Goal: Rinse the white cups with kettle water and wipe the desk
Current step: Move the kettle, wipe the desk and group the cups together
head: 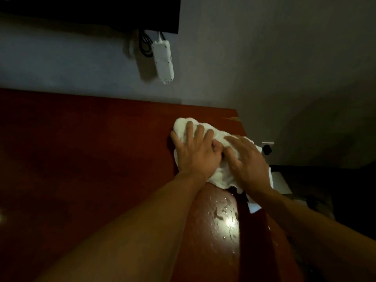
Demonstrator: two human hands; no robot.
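A white towel lies bunched on the reddish-brown desk, near its far right corner. My left hand presses flat on the towel's left part, fingers spread and straight. My right hand presses on its right part, fingers also straight. Water drops and a wet shine cover the desk surface just in front of the towel, between my forearms. No cups or kettle are in view.
A white power strip hangs on the grey wall under a dark screen. The desk's right edge runs just past the towel. Beyond it are a wall socket and a pale box-like object lower down.
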